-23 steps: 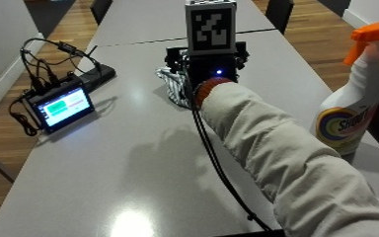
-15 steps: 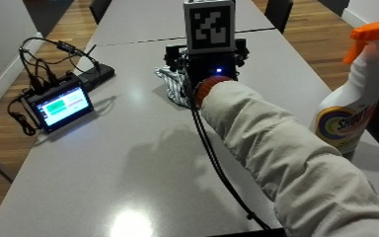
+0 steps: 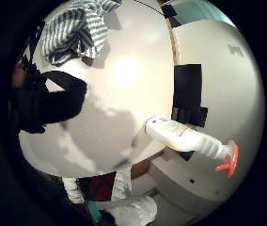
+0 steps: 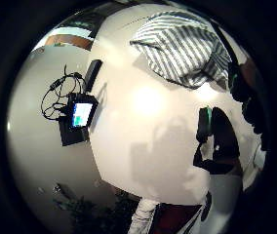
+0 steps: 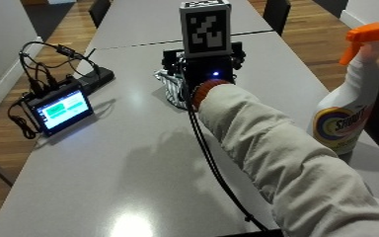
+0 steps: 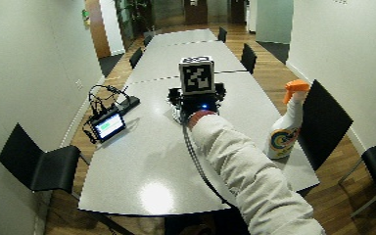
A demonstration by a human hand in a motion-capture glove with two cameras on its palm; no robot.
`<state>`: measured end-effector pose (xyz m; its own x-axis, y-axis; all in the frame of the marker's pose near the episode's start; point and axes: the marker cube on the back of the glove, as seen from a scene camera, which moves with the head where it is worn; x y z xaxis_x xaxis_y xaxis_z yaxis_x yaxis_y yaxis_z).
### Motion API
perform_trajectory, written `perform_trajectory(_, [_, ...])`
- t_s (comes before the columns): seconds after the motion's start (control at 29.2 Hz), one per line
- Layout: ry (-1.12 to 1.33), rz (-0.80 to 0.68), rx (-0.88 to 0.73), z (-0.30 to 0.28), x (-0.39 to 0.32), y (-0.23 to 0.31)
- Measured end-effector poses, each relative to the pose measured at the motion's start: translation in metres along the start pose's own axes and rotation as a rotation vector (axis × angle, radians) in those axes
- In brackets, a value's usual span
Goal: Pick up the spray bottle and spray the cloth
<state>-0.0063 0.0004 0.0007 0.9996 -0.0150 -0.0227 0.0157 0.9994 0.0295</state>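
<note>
Outside view: my right hand [image 5: 203, 74] reaches out over the grey table [image 5: 137, 168], sleeve [image 5: 282, 163] stretched forward.
Grip: I see nothing held; fingers look relaxed.
Spray bottle [image 5: 352, 94]: upright near the table's right edge, well apart from my hand.
Cloth [image 4: 182, 46]: striped, crumpled on the table just beyond my palm.
Small screen [image 5: 59, 107]: at the left, cables attached.

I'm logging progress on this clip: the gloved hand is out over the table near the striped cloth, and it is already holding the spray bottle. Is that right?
Not quite. The hand is near the striped cloth, but it holds nothing. The spray bottle stands untouched at the table's edge, apart from the hand, as the outside view shows.
</note>
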Motion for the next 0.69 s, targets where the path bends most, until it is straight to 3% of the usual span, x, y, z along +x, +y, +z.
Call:
perform_trajectory(0.21, [-0.061,-0.069,-0.026,0.003,-0.008,0.011])
perform_trajectory(0.38, [-0.244,-0.254,-0.001,0.01,-0.005,0.055])
perform_trajectory(0.55, [-0.651,-0.478,0.154,0.018,0.037,0.114])
perform_trajectory(0.69, [-1.051,-0.477,0.264,0.01,0.067,0.157])
